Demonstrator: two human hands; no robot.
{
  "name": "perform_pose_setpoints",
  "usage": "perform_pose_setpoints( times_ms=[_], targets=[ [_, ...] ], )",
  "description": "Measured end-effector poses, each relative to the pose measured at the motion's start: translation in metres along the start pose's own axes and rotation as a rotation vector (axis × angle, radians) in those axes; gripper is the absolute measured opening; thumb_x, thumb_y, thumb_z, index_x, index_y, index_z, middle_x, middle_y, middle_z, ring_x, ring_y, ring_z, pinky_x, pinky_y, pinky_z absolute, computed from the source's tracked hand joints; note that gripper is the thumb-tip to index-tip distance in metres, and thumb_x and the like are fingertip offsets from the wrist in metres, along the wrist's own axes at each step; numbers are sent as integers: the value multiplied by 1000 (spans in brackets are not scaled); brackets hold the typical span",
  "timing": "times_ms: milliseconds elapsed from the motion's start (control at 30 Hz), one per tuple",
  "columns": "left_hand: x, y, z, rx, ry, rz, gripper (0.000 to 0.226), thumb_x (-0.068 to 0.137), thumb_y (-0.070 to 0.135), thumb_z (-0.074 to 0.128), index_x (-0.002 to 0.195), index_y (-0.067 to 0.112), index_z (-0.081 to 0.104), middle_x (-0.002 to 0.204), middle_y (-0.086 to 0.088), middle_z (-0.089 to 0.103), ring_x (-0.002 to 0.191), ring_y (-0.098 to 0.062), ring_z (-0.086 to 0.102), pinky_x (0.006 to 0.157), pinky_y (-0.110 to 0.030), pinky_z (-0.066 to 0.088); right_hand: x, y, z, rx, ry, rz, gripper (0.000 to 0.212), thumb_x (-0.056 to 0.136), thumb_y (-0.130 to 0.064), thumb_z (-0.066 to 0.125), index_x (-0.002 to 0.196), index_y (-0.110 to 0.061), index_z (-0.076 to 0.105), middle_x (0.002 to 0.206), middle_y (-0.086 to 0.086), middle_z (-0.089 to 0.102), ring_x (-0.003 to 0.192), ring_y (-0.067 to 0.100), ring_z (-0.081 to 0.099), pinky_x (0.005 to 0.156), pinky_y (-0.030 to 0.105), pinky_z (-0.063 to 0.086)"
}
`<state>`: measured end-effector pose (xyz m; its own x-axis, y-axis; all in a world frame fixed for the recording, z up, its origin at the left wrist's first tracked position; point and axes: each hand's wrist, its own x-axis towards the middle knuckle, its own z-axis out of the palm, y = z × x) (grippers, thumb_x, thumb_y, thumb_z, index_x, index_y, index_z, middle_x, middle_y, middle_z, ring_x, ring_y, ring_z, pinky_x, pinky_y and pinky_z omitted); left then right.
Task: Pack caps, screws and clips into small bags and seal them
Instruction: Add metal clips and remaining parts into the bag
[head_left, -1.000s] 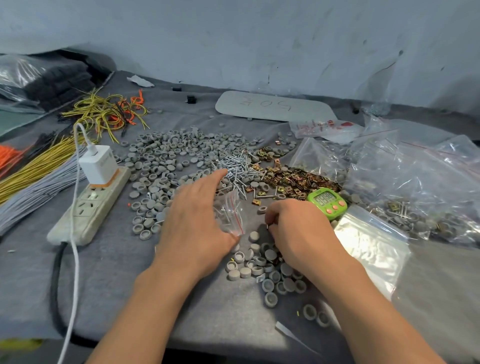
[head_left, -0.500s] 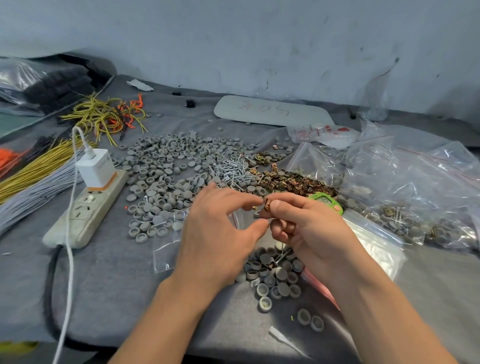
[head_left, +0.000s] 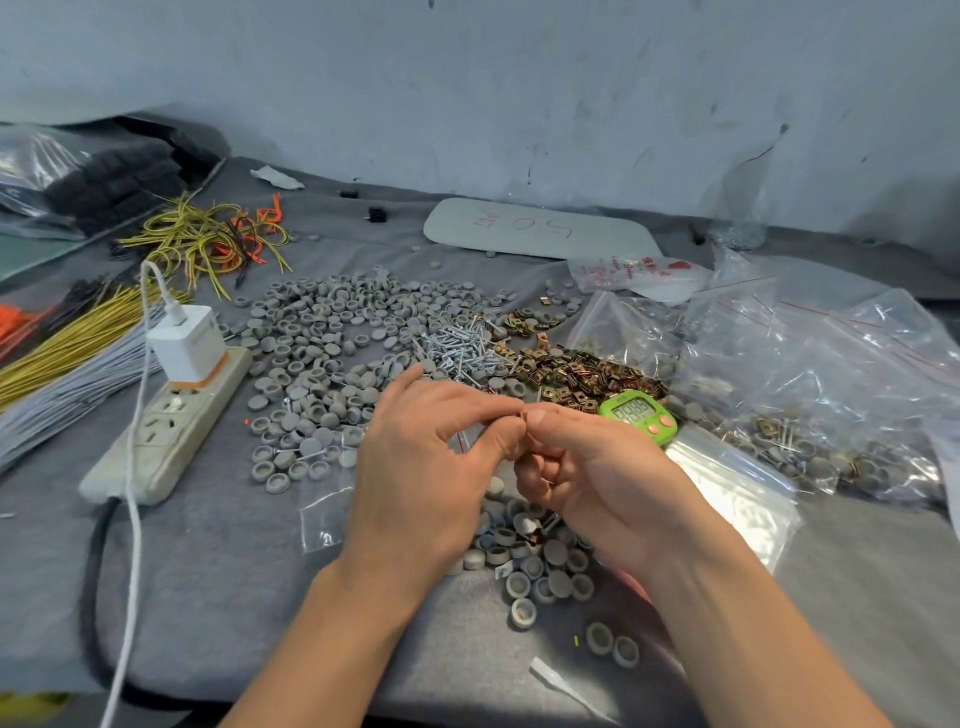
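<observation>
Your left hand (head_left: 421, 467) and right hand (head_left: 597, 467) pinch the bag (head_left: 464, 440) mouth, mid-tabletop (head_left: 234, 571). Packed bags (head_left: 810, 457) at right edge. Big caps (head_left: 332, 332), screws (head_left: 457, 348), clips (head_left: 582, 371) heaps remain, so mostly undone.

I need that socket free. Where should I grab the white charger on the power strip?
Probably pinch the charger by its flat sides, coming from above: its boxy body stands upright in the power strip, and the cable leaves its top, so don't tug that.
</observation>
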<state>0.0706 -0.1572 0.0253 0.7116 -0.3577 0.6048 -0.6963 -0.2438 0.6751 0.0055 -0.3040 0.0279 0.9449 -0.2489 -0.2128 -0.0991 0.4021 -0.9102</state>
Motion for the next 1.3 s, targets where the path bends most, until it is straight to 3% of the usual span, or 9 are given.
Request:
perform_pose_setpoints(
  times_ms=[100,233,400,567,667,900,1067,1167,1300],
  targets=[
    [3,0,-10,-15,-14,-71,34,84,48,77,117,42,73,113,26,66,113,5,58,104,-31,47,1,-1,0,66,13,26,18,95,-13,63,83,-10,77,74,8,65,57,14,55,57,23,48],
    [8,-9,-28,55,-231,-161,78,60,29,66,137,45,58,138,27,51,130,3,46,112,-35,38,2,-2,0,102,67,49,14,101,-10,59,92,-6,69,74,10,65,55,15,54,57,24,47],
    [4,-17,-27,299,-429,-259,105,61,36,71,154,50,25,132,24,43,125,-3,37,111,-39,37,5,1,3,112,113,32,13,102,-8,57,96,-4,68,73,11,66,56,14,55,56,23,47],
    [4,-29,-15,394,-415,-311,98,74,34,82,152,49,25,100,32,40,111,-6,45,101,-36,46,13,9,11,-362,319,-173,19,100,-11,63,84,-13,73,65,3,70,52,13,51,49,20,40],
    [5,-33,-14,320,-341,-336,85,72,29,85,140,50,40,109,27,52,109,-5,52,95,-33,47,19,15,18,-725,410,-350,21,97,-22,70,76,-24,74,62,-4,71,50,8,54,48,18,42],
    [5,-31,-16,161,-308,-314,69,59,30,71,121,53,53,102,20,63,99,-4,59,82,-35,54,26,16,40,-803,271,-386,13,94,-23,74,91,-29,84,73,-12,76,63,4,68,58,23,54],
    [5,-43,-19,23,-206,-344,61,67,20,89,113,51,62,95,28,69,83,12,64,62,-7,47,17,-8,18,-674,456,-440,16,95,-23,74,84,-34,80,75,-18,76,63,8,68,60,24,59],
    [8,-46,-24,-149,-83,-399,54,71,20,90,111,48,68,100,21,74,85,2,70,74,-28,57,11,-22,-10,-956,636,-448,12,93,-25,76,87,-34,82,66,-23,71,56,-1,64,53,10,49],
    [16,-44,-26,-266,139,-442,45,70,18,86,108,37,71,96,21,75,82,3,71,78,-35,59,4,-21,-31,-1427,606,-261,13,90,-28,74,81,-33,81,74,-17,69,79,12,66,97,40,52]
  ],
)
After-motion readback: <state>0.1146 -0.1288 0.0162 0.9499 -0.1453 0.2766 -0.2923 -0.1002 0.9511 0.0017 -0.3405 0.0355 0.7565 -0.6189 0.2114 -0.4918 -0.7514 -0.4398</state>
